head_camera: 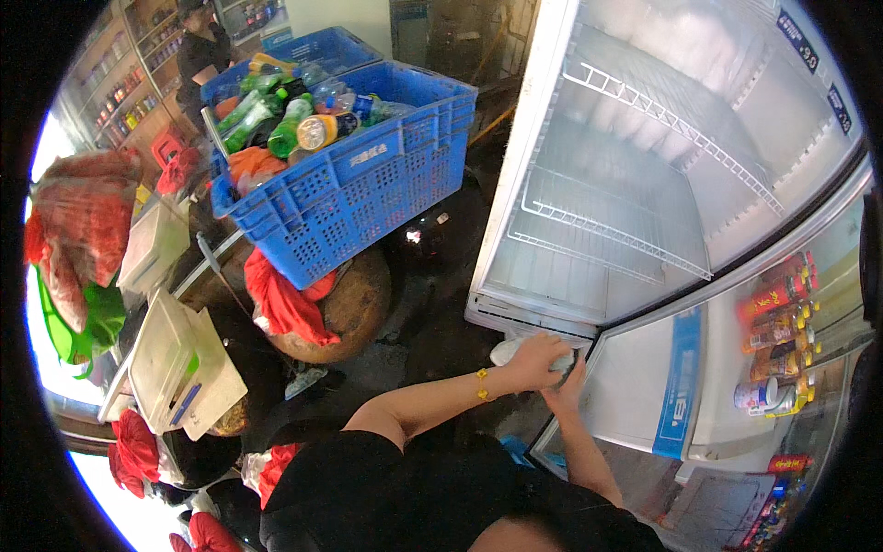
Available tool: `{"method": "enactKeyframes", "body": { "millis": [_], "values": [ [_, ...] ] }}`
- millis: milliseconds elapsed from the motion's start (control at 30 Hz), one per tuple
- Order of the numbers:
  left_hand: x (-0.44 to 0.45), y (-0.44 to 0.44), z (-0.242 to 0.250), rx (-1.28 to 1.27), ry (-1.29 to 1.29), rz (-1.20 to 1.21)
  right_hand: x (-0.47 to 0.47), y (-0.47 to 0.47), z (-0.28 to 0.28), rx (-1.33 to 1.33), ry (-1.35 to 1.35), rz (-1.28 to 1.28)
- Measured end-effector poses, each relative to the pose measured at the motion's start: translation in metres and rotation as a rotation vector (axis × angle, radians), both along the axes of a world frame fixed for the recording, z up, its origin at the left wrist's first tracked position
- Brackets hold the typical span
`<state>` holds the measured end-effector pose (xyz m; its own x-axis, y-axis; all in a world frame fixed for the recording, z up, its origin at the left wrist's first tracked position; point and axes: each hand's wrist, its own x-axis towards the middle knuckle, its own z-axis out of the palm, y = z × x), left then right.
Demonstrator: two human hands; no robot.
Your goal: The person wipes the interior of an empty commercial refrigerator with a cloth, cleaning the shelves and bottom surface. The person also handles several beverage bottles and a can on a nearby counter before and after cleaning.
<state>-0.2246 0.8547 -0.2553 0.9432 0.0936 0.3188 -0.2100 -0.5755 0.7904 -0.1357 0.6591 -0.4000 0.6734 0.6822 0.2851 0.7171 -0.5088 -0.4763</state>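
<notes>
My left hand (539, 362), with a yellow bracelet at its wrist, grips a pale, whitish object (507, 351) that looks like a cloth or pad; what it is exactly I cannot tell. From the other side my right hand (567, 388) holds the same thing. Both hands are in front of the bottom edge of an upright display fridge (534, 323). Inside the fridge are white wire shelves (621, 238) and frost on the back wall. Its glass door (638, 386) stands open on the right.
A blue plastic crate (359, 179) full of bottles stands on a round wooden surface (365, 303) beside red bags (286, 297). Clear plastic boxes (162, 362) lie at left. Bottles and cans (776, 331) show beyond the door. A person (200, 55) stands by shelves at upper left.
</notes>
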Motion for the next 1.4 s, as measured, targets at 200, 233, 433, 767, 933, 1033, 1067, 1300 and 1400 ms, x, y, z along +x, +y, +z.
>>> {"method": "enactKeyframes", "body": {
  "millis": [200, 233, 433, 767, 933, 1033, 1067, 1300, 1400],
  "values": [
    [-0.052, -0.047, 0.066, -0.015, -0.190, -0.045, -0.022, 0.018, 0.033, 0.058, 0.019, 0.103],
    [-0.062, -0.054, 0.069, -0.017, -0.214, -0.040, -0.029, 0.017, 0.036, 0.146, 0.127, 0.110],
    [-0.109, -0.093, 0.049, -0.081, -0.237, 0.066, -0.089, -0.055, 0.042, 0.818, 1.134, 0.068],
    [-0.185, -0.093, -0.027, -0.126, -0.057, 0.363, -0.158, -0.142, 0.098, 0.368, 1.037, -0.271],
    [-0.220, -0.075, -0.077, -0.051, 0.273, 0.379, -0.192, -0.142, 0.123, 0.570, 1.087, -0.113],
    [-0.244, -0.095, -0.093, 0.093, 0.586, 0.245, -0.209, -0.138, 0.129, 0.478, 1.074, -0.131],
    [-0.247, -0.104, -0.092, 0.090, 0.699, 0.208, -0.214, -0.137, 0.129, 0.386, 0.983, -0.156],
    [-0.249, -0.162, -0.024, 0.032, 0.258, -0.173, -0.242, -0.150, 0.139, 0.203, 0.728, -0.199],
    [-0.235, -0.180, 0.006, 0.185, 0.119, -0.247, -0.254, -0.158, 0.155, 0.189, 0.658, -0.103]
  ]
}}
